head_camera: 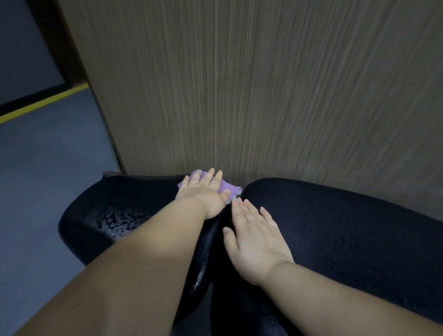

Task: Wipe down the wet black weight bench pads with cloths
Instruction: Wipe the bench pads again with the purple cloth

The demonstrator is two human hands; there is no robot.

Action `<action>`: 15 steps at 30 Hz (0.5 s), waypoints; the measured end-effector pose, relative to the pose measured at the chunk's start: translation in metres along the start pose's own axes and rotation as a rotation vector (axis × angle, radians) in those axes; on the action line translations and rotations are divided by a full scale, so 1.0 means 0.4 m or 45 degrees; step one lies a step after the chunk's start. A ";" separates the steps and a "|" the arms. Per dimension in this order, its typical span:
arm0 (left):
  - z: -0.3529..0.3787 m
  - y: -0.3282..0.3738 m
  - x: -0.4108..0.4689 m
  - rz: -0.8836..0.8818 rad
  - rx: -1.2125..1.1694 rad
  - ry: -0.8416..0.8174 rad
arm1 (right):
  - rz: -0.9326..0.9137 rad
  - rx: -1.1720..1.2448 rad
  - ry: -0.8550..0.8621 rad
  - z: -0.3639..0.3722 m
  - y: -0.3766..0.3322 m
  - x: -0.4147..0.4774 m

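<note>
wall [263,91] blocks beyond pads [343,226]; narrow gap between pads | floor [40,186] open left

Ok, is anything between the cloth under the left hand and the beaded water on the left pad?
Nothing visible. The left hand presses the purple cloth flat at the far end of the left pad. The beaded water lies nearer, with only bare pad between. The right hand rests on the right pad, aside.

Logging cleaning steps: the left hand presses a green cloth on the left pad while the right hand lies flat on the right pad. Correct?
The cloth is purple, not green, as the head view shows. The left hand does press it on the left pad, and the right hand lies flat on the right pad.
</note>
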State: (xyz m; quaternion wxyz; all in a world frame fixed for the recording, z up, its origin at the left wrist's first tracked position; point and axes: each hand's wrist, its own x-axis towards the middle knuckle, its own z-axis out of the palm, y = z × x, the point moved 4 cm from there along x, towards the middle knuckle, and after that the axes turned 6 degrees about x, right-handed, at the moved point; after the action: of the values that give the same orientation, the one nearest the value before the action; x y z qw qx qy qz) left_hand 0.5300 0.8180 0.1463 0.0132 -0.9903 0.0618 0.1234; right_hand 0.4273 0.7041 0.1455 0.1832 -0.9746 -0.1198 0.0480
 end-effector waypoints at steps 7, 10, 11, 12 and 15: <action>0.064 -0.022 -0.233 0.081 0.015 0.132 | -0.013 0.030 0.029 -0.002 -0.002 -0.002; 0.097 -0.042 -0.320 0.058 0.027 0.213 | -0.022 0.019 0.031 -0.005 -0.005 -0.004; 0.111 -0.048 -0.346 0.056 0.040 0.225 | -0.026 0.014 0.032 -0.006 -0.006 -0.006; 0.117 -0.051 -0.373 0.059 0.045 0.245 | -0.031 0.009 0.035 -0.007 -0.007 -0.008; 0.153 -0.069 -0.432 0.034 0.061 0.350 | -0.047 0.002 0.020 -0.008 -0.012 -0.016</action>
State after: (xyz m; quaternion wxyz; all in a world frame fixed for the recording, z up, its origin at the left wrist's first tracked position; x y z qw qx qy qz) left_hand 0.3523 0.8687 0.1297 0.0265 -0.9964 0.0792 -0.0146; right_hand 0.4207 0.7057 0.1503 0.1858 -0.9724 -0.1363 0.0372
